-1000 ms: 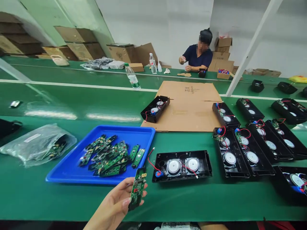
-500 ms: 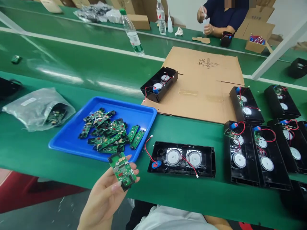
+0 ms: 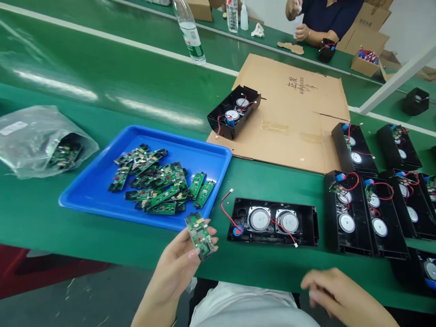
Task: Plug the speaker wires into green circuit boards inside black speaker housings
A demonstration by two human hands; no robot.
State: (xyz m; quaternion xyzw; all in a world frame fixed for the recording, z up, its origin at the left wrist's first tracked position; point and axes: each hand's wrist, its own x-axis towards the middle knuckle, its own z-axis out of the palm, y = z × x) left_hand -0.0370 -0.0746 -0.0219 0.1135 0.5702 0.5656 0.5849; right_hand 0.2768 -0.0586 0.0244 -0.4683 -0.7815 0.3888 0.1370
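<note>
A green circuit board (image 3: 200, 236) is held in my left hand (image 3: 185, 259), thumb on its face, just past the front rim of the blue tray (image 3: 112, 213). Several similar boards (image 3: 163, 181) lie piled in that tray. Right of my left hand, a black speaker housing (image 3: 272, 238) lies open side up, with two round speakers and red wires ending in white plugs. My right hand (image 3: 332, 290) hovers at the table's front edge, below the housing; its fingers are curled and blurred, and whether they hold anything cannot be made out.
A plastic bag (image 3: 41, 136) of boards lies at the left. Flattened cardboard (image 3: 289, 109) bears another housing (image 3: 235, 111). More housings (image 3: 347, 218) stand in rows at the right. A bottle (image 3: 192, 41) stands behind the tray. Across the table a person (image 3: 327, 20) handles a small item.
My right hand has come into view at the lower right. My left hand, still holding the board, has moved right, closer to the speaker housing. The camera view has shifted.
</note>
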